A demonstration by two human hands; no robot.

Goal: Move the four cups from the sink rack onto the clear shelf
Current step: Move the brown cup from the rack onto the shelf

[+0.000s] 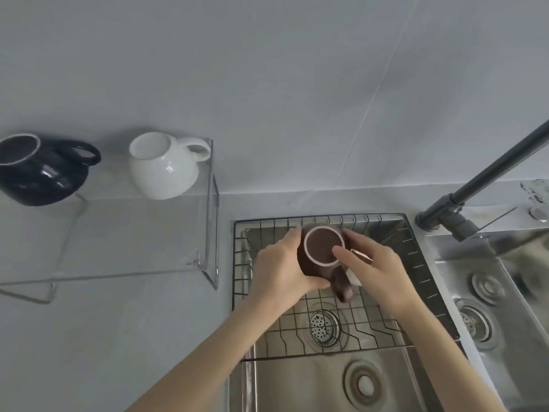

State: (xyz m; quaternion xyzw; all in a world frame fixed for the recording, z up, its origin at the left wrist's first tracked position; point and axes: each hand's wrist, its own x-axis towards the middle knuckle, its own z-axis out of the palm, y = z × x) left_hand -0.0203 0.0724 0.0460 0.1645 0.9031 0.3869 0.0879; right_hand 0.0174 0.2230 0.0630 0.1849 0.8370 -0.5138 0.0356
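The grip of the left hand (279, 263) was wrapped about the side of a brown glazed ceramic cup with a pale rim (322, 251), palm pressed to its wall, so that the weight was borne from the side nearest the shelf. The grip of the right hand (371, 263) was closed over the cup's far side, the thumb laid across the rim, apparently to steady it; a pale object beneath the fingers could not be identified. The cup was held upright over the black wire sink rack (416, 251), its handle turned toward the person. On the clear acrylic shelf (208, 221), well apart on the grey tabletop (118, 337), a white bulbous cup (160, 171) and a black glossy cup (38, 173) had been set side by side, room being left before them.
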